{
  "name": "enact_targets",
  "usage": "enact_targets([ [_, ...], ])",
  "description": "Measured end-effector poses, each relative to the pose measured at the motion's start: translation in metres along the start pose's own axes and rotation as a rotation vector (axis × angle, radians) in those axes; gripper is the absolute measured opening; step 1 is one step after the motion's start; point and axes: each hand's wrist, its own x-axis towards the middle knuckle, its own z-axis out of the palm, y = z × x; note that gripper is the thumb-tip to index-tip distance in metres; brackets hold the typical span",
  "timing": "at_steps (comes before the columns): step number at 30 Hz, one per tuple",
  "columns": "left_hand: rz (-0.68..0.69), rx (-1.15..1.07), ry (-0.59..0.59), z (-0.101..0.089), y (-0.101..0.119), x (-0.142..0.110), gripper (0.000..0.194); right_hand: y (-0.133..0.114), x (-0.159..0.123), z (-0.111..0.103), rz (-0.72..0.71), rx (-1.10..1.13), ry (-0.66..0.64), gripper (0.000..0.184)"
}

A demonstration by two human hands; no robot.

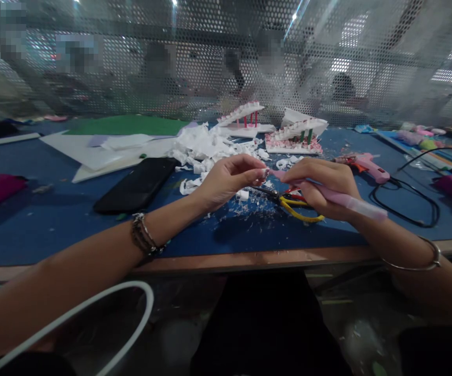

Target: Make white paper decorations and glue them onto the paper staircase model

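- Perforated metal screen (pixel 194 78) is rising behind a blue-topped bench (pixel 22 235), and light is showing through its holes.
- Left hand (pixel 229 180): the grip is pinching, with thumb and fingertips closed together on a small whitish piece (pixel 265 171), which is being held above the bench, near its middle.
- Right hand (pixel 323 180): the grip is clamping a pink pen-like tool (pixel 339 200), whose tip is pointing at the whitish piece; whether the two are touching cannot be told.
- Yellow-handled scissors (pixel 302 215) are lying beneath the right hand, partly hidden by it, amid fine white crumbs.
- White paper scraps (pixel 202 146) are forming a heap beyond the left hand; a black phone (pixel 137 185) is lying flat to their left.
- Green sheet (pixel 127 125) is lying at the rear left, beside overlapping white sheets (pixel 65 149).
- Two small ramp-like models (pixel 296 138) are standing behind the hands, their sloping tops resting on coloured posts.
- Pink glue gun (pixel 370 166) is lying to the right, near a looping black cable (pixel 417 224).
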Motion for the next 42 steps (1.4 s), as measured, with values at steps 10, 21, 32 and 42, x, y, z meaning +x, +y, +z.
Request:
enact_targets([
  [10,0.009,-0.002,0.006,-0.0002,-0.0001,-0.0001,0.015,-0.0010,-0.0006,-0.0004,0.006,-0.022,0.041,0.023],
  [21,-0.069,-0.009,0.045,0.0001,0.0025,0.0015,0.023,-0.0022,0.0006,0.0009,-0.006,0.010,0.036,0.022],
  [32,-0.070,-0.048,0.013,0.0001,0.0020,0.0016,0.022,-0.0036,0.0014,0.0024,-0.041,0.027,-0.011,0.020],
  [42,-0.065,-0.024,0.010,0.0002,0.0010,0.0010,0.025,-0.0037,0.0021,0.0023,-0.039,0.024,-0.039,0.020],
])
